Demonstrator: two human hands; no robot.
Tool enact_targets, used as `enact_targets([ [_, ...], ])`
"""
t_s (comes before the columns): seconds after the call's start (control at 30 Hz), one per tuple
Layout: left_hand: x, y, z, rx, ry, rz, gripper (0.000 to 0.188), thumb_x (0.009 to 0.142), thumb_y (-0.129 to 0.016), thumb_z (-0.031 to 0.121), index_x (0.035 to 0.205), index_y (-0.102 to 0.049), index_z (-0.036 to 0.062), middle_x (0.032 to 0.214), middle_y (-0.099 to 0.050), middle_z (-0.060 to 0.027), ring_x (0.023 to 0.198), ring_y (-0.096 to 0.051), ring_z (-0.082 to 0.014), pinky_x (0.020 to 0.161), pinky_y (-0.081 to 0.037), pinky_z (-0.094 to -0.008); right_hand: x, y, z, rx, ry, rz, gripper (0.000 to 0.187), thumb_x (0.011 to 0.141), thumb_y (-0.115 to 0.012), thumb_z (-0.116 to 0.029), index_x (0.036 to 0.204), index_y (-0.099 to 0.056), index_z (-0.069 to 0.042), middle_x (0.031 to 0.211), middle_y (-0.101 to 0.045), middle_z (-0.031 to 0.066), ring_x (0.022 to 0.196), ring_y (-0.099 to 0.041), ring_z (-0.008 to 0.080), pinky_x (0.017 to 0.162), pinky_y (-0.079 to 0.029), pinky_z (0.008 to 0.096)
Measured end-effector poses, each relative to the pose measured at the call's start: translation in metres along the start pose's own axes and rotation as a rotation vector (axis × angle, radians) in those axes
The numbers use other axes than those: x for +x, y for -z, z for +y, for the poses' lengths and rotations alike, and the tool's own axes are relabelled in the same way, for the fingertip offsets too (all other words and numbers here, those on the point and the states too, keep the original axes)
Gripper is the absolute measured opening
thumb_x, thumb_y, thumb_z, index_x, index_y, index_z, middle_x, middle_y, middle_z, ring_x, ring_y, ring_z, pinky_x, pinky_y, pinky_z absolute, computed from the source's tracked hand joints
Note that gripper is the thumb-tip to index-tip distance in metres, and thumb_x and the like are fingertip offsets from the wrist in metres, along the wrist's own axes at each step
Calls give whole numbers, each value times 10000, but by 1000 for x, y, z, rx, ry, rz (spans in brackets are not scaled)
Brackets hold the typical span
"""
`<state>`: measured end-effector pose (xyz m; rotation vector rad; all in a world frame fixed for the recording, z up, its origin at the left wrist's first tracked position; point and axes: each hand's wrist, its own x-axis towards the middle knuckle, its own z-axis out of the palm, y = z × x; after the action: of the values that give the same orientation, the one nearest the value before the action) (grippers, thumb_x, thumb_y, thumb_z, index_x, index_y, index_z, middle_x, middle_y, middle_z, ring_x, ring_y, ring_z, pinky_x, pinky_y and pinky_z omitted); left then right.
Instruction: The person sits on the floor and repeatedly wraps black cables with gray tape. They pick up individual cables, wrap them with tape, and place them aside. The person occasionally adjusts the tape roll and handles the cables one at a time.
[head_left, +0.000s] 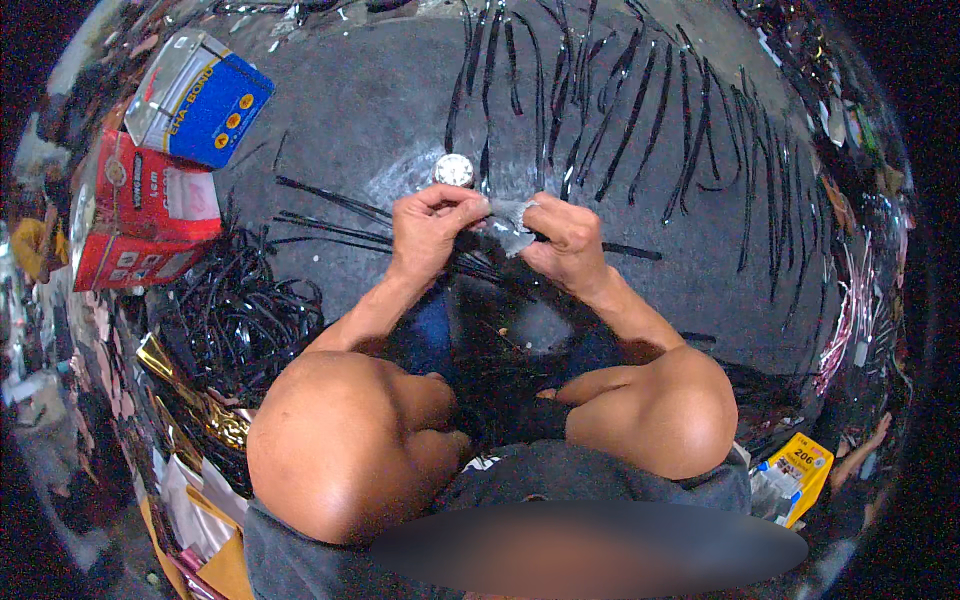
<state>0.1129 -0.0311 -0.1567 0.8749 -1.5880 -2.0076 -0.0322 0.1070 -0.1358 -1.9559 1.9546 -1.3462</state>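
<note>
A crumpled, translucent plastic piece (513, 220) is glinting between the left hand (430, 222) — thumb and forefinger pinching its edge — and the right hand (565, 238), gripping its other side, fingers curled.

prob. a small floor workshop: blk strips (488, 90) in rows, tangled strip pile (250, 310), supply boxes (145, 190)

Print shows on three packs. Blue-and-clear package (205, 115), upper left: line of yellow lettering, three round orange-yellow icons. Red box (130, 260) just below: white lettering, oval emblem, pale label (192, 194) with pinkish print, white pictograms on the lower face. Yellow box (803, 466), lower right: dark lettering, larger number among it.
</note>
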Motion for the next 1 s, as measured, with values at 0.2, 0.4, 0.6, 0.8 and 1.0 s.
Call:
enact_targets([
  [0.2,35,84,8,49,-40,187,58,838,-702,60,880,-707,21,775,-687,-57,654,-623,-116,618,-502,-249,-31,12,15,-14,-100,-138,213,687,-726,-95,875,-648,-31,766,-593,117,676,-627,309,588,-499,399],
  [0.4,71,245,-31,-98,149,318,185,868,-701,138,968,-647,-8,797,-656,-60,656,-606,-118,575,-473,-222,-93,24,25,42,-312,-162,193,663,-734,-90,834,-673,-23,757,-637,136,669,-638,313,593,-499,383],
  [0.6,86,358,-71,822,277,421,327,806,-746,309,955,-690,23,842,-697,-96,679,-644,-186,639,-510,-366,-137,16,21,133,-590,-324,172,689,-674,-70,852,-666,-13,767,-629,159,681,-637,342,621,-500,407],
  [0.8,121,174,-43,1312,-267,489,509,770,-704,380,1169,-631,72,1182,-611,-174,1125,-563,-340,932,-461,-437,-162,-15,32,23,-471,-553,292,726,-627,-72,1007,-616,4,940,-651,197,895,-637,386,779,-514,470],
  [1.0,160,39,-57,1465,-498,-30,313,756,-705,285,976,-652,69,1025,-644,-133,997,-621,-319,811,-524,-453,-139,-16,22,-118,-653,-443,351,753,-647,-91,1092,-586,-22,1001,-636,174,913,-634,378,775,-517,456],
])
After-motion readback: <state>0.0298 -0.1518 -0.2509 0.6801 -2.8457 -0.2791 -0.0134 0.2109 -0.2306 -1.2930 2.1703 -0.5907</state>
